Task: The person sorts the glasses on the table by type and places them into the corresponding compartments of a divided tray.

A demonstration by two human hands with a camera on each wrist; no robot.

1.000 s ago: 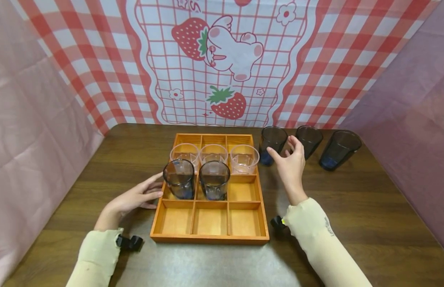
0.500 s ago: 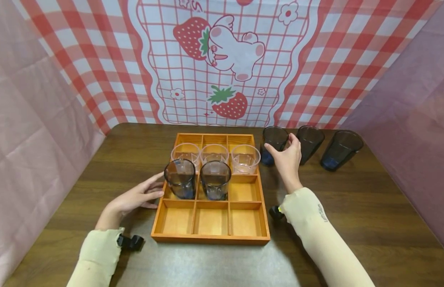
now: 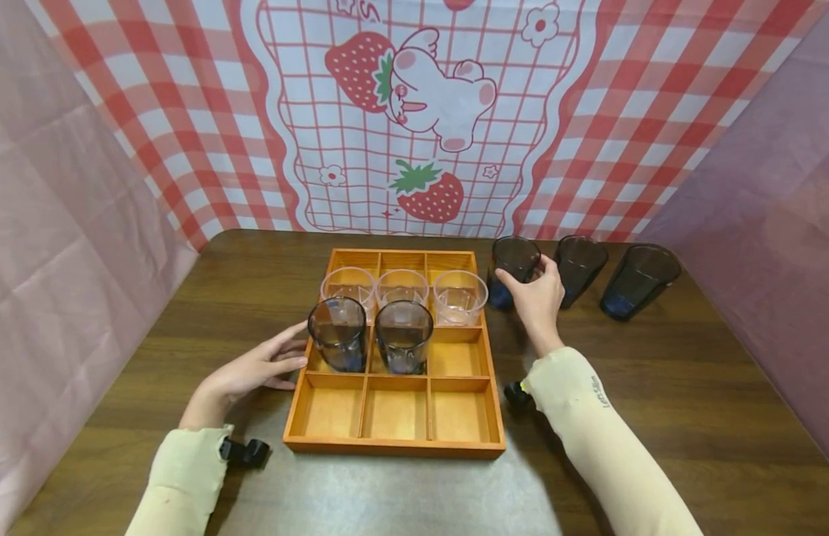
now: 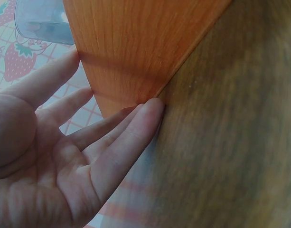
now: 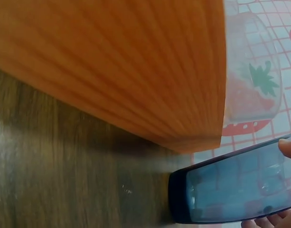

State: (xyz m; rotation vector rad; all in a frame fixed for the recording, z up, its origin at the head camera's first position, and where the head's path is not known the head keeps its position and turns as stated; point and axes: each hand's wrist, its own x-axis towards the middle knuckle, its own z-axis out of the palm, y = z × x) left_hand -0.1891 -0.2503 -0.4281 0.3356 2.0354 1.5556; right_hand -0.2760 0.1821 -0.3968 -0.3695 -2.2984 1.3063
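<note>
Just right of tray (image 3: 394, 447) at far end, head view: dark glass (image 3: 513, 258) pinched near rim by right hand (image 3: 540, 304). Left wrist view: tray's left wall touched by spread left hand (image 4: 57, 161). Right wrist view: glass judged stiff, slippery, fragile; best held around upper wall.

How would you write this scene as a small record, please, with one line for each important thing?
left hand: fingers touch the left side of the wooden tray
right hand: thumb and fingers around the upper part of a dark glass
tray layout: three rows of three compartments
clear glasses: three, side by side in the back row
dark glasses in tray: two, middle row, left and centre compartments
dark glasses right of tray: three, the gripped one nearest the tray
backdrop: red-and-white checked cloth with strawberries
</note>
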